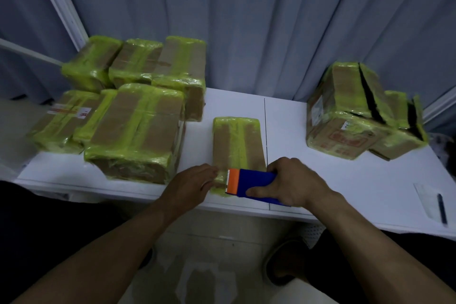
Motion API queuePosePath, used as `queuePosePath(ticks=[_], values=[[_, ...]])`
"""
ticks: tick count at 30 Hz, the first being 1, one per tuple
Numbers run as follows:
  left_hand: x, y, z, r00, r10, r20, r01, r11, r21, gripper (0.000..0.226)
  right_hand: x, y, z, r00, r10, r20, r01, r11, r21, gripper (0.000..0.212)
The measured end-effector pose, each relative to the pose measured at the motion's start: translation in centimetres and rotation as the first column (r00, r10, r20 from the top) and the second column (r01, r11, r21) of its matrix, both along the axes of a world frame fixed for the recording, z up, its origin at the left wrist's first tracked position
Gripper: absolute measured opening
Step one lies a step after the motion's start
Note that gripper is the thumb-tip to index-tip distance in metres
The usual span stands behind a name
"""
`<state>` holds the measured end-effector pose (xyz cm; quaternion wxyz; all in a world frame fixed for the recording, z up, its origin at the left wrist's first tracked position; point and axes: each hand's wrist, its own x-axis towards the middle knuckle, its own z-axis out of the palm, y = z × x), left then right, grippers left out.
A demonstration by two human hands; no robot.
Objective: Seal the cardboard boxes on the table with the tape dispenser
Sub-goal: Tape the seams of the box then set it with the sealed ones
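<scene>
You have one view only, worn on your head, facing forward and steeply down along your own forearms. Your left hand (pixel 190 184) and right hand (pixel 293 180) sit close to the lens, just below mid-frame, at the near edge of the desk (pixel 333 180). Beyond the hands, the wide lens reaches the curtain (pixel 246 32). Below them it shows the floor (pixel 222 254).

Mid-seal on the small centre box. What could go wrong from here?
1. The left hand rests on the near end of the small cardboard box wrapped in yellow-green tape. Its fingertips lie right beside the orange-tipped blue tape dispenser that the right hand grips, so a nick or tape stuck to the fingers seems possible.
2. That box sits at the near edge of the white table; a pull toward the person might drag it off.
</scene>
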<state>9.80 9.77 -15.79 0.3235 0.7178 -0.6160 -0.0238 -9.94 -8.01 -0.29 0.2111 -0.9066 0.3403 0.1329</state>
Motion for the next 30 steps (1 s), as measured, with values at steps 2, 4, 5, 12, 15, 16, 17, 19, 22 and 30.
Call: queuePosePath(ticks=[2, 4, 5, 12, 15, 16, 17, 19, 22, 30], values=[[0.1, 0.2, -0.2, 1.0, 0.015, 0.005, -0.015, 1.0, 0.004, 0.031, -0.8, -0.4, 0.7, 1.0, -0.017, 0.006, 0.017, 0.999, -0.028, 0.057], [-0.1, 0.3, -0.2, 1.0, 0.018, 0.022, -0.018, 1.0, 0.009, 0.031, -1.1, -0.4, 0.9, 1.0, -0.007, -0.008, 0.006, 0.997, -0.07, 0.057], [-0.2, 0.2, -0.1, 1.0, 0.018, 0.016, -0.018, 1.0, 0.007, 0.032, -1.1, -0.3, 0.8, 1.0, -0.002, -0.018, 0.0, 0.997, -0.084, 0.057], [-1.1, 1.2, 0.9, 0.996, -0.044, 0.071, 0.04, 0.998, 0.054, 0.066, 0.1, -0.1, -0.1, 0.998, 0.019, -0.053, -0.021, 0.999, -0.04, 0.067], [-1.4, 1.2, 0.9, 0.999, -0.008, 0.044, 0.005, 0.998, 0.055, 0.047, 0.4, -0.1, -0.3, 0.998, 0.015, -0.063, -0.016, 0.999, -0.03, 0.072], [-1.5, 1.0, 1.0, 0.998, 0.026, 0.051, -0.028, 0.998, 0.047, 0.041, 0.4, -0.2, -0.4, 0.998, 0.012, -0.066, -0.014, 1.0, -0.028, 0.072], [-1.4, 0.8, 1.1, 0.996, 0.054, 0.073, -0.058, 0.997, 0.049, 0.042, 0.4, -0.3, -0.5, 0.998, 0.012, -0.068, -0.014, 0.999, -0.03, 0.073], [-1.4, 0.2, 1.4, 0.991, 0.061, 0.123, -0.066, 0.997, 0.038, 0.041, 0.3, -0.3, -0.7, 0.998, 0.01, -0.067, -0.012, 0.999, -0.032, 0.074], [-1.8, -0.3, 1.6, 0.992, 0.022, 0.122, -0.025, 1.0, 0.02, 0.038, 0.1, -0.4, -1.1, 0.998, -0.004, -0.058, 0.003, 1.0, -0.022, 0.074], [-1.7, -0.8, 1.8, 0.996, 0.049, 0.079, -0.053, 0.997, 0.05, 0.026, -0.5, 0.0, -1.1, 1.0, 0.005, -0.018, -0.005, 1.0, -0.015, 0.064]])
